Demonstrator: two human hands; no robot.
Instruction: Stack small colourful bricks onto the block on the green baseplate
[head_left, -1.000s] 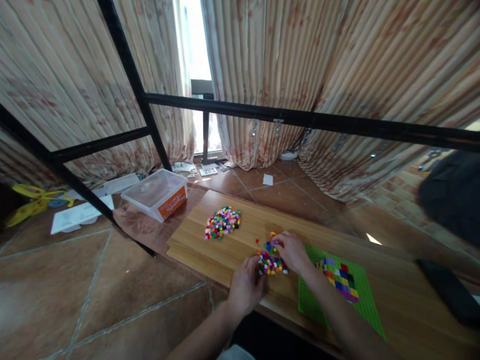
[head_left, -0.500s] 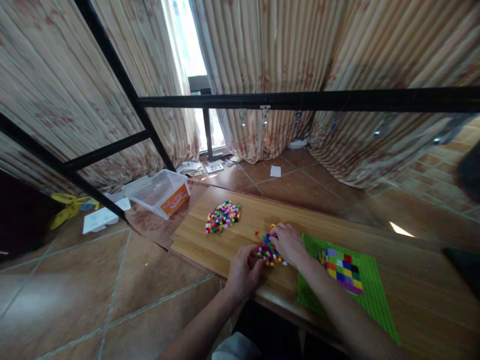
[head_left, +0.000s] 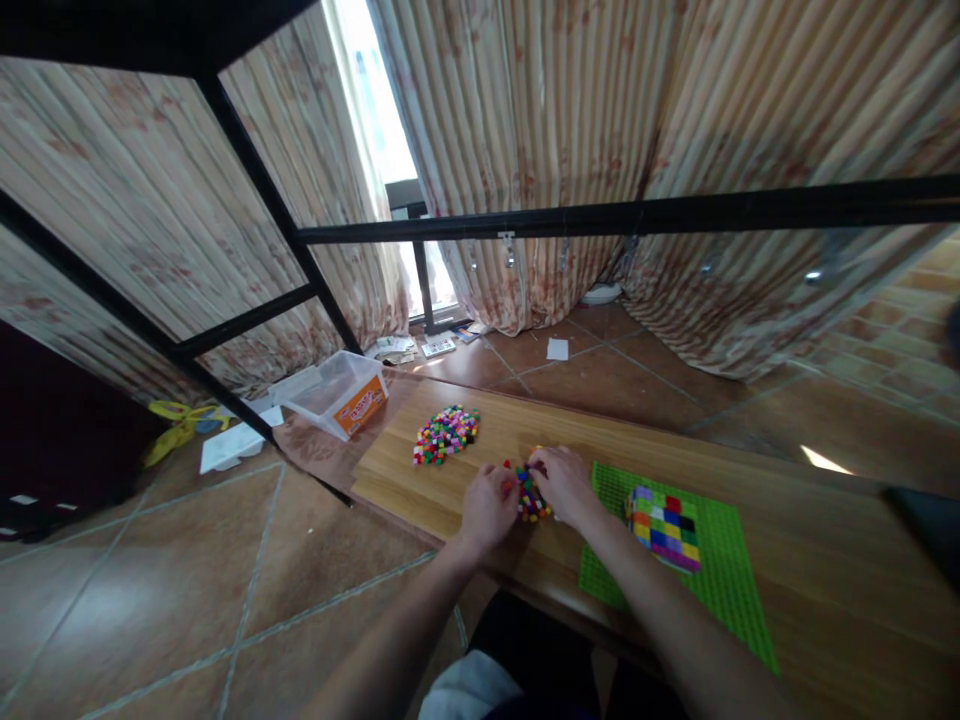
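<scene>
A small pile of colourful toy bricks lies on the wooden table between my two hands. At the pile's left edge is my left hand, its fingers curled in with specks of red at the tips; what they hold is too small to name. My right hand reaches over the pile's right side, thumb and fingers bent together and their tips partly hidden. Beneath my right forearm lies a green baseplate. On it stands a block built of multicoloured bricks.
A larger heap of loose bricks lies on the table further left. Beyond the table's left end, a clear plastic box with an orange label stands on the floor. A black metal frame crosses before the curtains. A dark object sits at the right.
My left hand has moved up along the pile's left edge, its fingers more closed. My right hand stays at the pile's right side. The whole view has shifted slightly.
</scene>
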